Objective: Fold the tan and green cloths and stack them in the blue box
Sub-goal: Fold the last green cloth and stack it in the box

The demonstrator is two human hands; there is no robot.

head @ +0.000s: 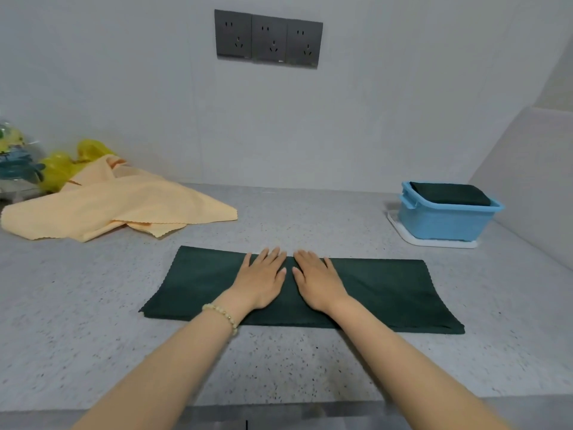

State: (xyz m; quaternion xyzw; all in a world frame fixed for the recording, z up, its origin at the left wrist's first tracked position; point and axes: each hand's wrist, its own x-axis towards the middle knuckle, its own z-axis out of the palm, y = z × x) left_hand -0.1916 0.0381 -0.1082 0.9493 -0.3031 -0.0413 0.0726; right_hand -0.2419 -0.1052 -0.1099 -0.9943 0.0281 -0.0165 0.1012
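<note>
A dark green cloth (387, 290) lies folded into a long strip on the speckled counter in front of me. My left hand (262, 279) and my right hand (316, 279) press flat on its middle, side by side, fingers straight. Loose tan cloths (117, 203) lie crumpled at the far left of the counter. The blue box (446, 221) stands at the far right, with a folded dark green cloth (449, 193) lying in it and rising above the rim.
The box sits on a white tray (434, 242) by the right wall. Yellow bags (62, 169) and a glass jar (14, 156) stand behind the tan cloths. Grey wall sockets (268, 38) are above. The counter's front edge (279, 411) runs below my arms.
</note>
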